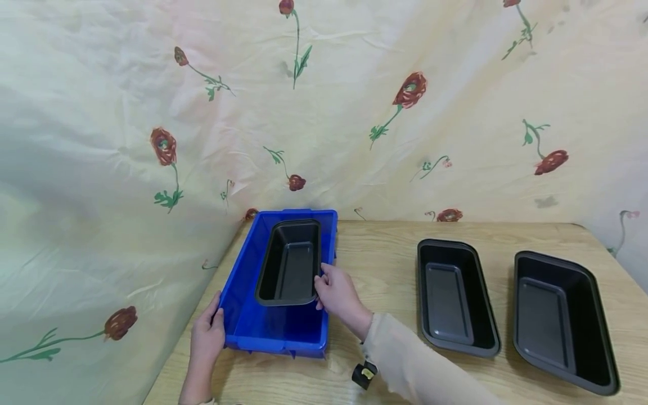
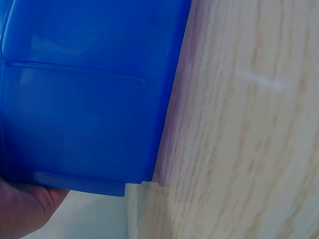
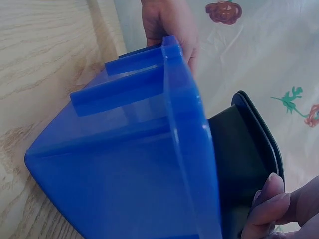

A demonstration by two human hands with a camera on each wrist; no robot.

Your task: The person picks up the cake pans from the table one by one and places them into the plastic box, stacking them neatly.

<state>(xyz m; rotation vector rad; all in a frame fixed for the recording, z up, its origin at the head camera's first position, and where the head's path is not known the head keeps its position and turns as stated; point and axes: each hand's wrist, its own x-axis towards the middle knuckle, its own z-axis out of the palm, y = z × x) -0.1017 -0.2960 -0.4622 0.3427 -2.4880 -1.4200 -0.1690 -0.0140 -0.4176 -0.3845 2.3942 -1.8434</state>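
A blue plastic bin [image 1: 275, 343] sits on the left of the table, and my left hand [image 1: 207, 332] grips its left side near the front corner. That hand [image 2: 27, 209] also shows at the lower left of the left wrist view, against the bin's edge. With my right hand [image 1: 339, 292] I pinch the right rim of a black loaf pan [image 1: 296, 270], thumb and fingers on the rim. The pan is within the bin's outline, its upper part above the bin wall in the right wrist view, where my right hand [image 3: 279, 209] holds its rim. Its base is hidden there.
Two more black loaf pans stand on the wooden table [image 1: 385, 253] to the right: a nearer one [image 1: 450, 298] and a far-right one [image 1: 547, 320]. A flowered cloth [image 1: 344, 112] hangs behind and along the left. A small black object [image 1: 363, 375] is beside my right sleeve.
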